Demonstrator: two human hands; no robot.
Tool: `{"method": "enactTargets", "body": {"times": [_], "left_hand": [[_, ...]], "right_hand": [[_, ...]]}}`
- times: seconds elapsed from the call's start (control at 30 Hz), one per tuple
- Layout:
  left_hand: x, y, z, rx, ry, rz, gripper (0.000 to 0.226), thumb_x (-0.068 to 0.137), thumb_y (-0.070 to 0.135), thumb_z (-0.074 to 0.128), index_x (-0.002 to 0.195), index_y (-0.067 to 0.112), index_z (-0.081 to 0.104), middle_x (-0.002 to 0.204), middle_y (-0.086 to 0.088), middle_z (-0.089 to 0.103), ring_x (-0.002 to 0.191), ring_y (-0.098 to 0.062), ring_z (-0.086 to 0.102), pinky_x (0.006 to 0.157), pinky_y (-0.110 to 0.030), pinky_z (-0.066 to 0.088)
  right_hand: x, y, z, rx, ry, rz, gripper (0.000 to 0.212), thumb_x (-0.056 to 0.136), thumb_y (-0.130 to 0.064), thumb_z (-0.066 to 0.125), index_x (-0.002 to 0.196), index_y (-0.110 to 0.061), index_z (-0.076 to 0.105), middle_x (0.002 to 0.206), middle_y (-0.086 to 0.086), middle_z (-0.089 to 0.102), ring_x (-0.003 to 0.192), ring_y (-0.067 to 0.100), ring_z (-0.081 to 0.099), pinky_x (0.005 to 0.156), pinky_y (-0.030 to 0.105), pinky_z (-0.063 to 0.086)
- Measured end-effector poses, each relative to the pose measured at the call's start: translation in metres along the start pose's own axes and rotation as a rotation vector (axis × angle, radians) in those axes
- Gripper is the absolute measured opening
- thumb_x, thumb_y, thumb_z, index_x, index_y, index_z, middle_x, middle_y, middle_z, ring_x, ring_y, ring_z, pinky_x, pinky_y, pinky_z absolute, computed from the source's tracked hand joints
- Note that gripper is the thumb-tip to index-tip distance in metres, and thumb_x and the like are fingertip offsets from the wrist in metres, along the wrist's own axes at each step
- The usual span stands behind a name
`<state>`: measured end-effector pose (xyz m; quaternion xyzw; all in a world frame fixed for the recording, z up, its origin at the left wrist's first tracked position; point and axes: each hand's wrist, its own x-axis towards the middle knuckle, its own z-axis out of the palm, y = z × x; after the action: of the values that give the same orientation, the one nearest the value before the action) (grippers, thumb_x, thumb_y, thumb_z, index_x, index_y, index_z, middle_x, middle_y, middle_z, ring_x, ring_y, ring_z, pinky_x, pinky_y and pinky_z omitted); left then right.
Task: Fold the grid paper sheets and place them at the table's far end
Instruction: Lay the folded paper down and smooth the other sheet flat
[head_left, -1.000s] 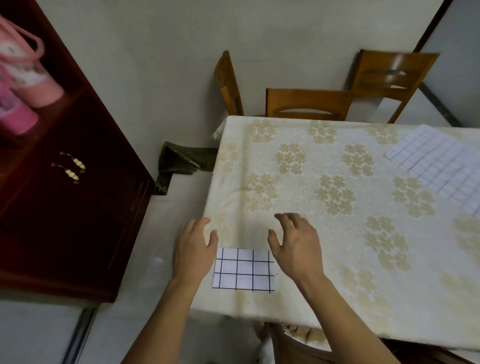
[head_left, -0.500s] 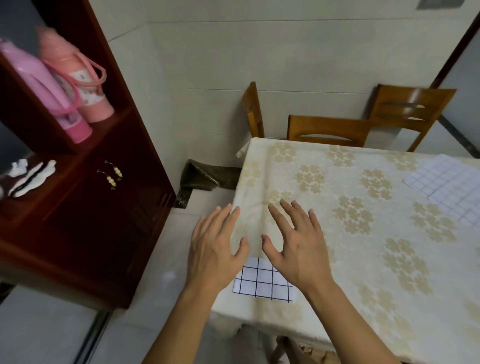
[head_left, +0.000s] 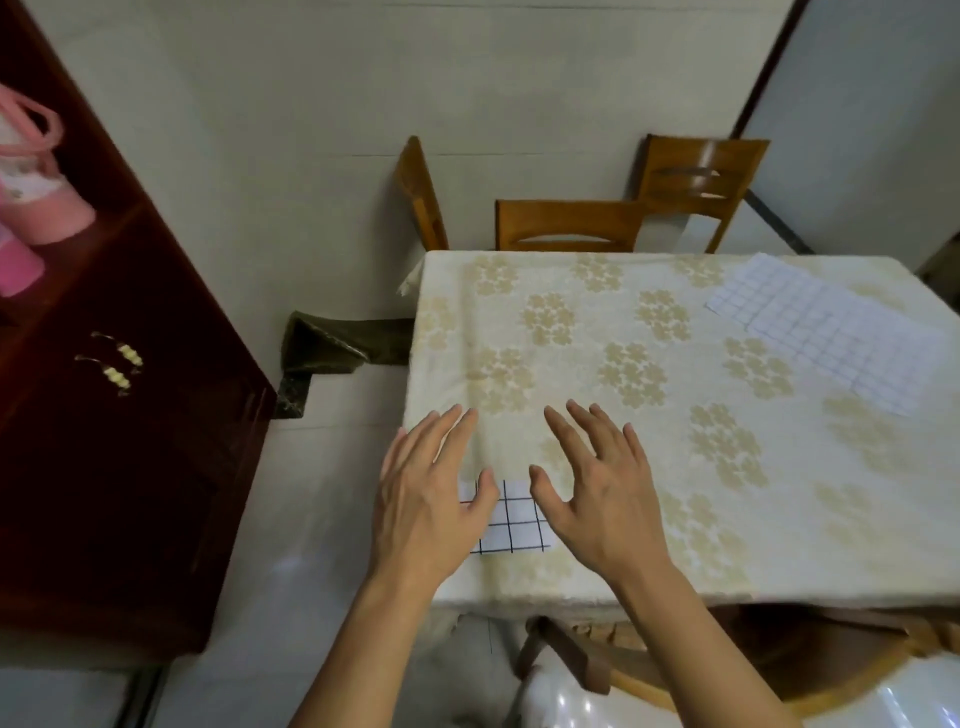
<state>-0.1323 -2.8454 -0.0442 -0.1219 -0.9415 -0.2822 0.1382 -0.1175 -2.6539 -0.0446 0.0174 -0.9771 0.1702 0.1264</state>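
Folded grid paper (head_left: 511, 522) lies at the counter's (head_left: 571, 374) near left corner between the left hand (head_left: 428, 506) and right hand (head_left: 597, 491), both spread, gripping nothing. Judged next: pinch it, carry it far, then fetch the unfolded sheets (head_left: 826, 332).

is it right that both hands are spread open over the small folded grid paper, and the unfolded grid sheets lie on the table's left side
Not quite. The head view shows the unfolded white grid sheets on the table's right side. The rest holds: the left hand and right hand are spread open over the small folded grid paper.
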Motion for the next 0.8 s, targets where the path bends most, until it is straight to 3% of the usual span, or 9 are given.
{"method": "enactTargets", "body": {"times": [0.37,0.8], "left_hand": [[0.001,0.063,0.037,-0.15,-0.14,0.202,0.057,0.088,0.045,0.044,0.139,0.02,0.052,0.143,0.002,0.054,0.133,-0.017,0.047,0.114,-0.047,0.033],[-0.025,0.206,0.114,-0.189,-0.288,0.397,0.057,0.09,0.046,0.04,0.142,0.023,0.049,0.146,0.006,0.05,0.137,-0.013,0.041,0.119,-0.043,0.025]], "right_hand": [[-0.071,0.059,-0.048,-0.071,0.111,0.365,0.063,0.091,-0.055,0.04,0.146,-0.025,0.047,0.151,0.004,0.046,0.143,0.026,0.037,0.119,0.051,0.024],[-0.162,0.172,-0.109,-0.114,0.214,0.556,0.063,0.089,-0.054,0.042,0.143,-0.023,0.05,0.147,0.005,0.05,0.14,0.026,0.04,0.115,0.055,0.03]]}}
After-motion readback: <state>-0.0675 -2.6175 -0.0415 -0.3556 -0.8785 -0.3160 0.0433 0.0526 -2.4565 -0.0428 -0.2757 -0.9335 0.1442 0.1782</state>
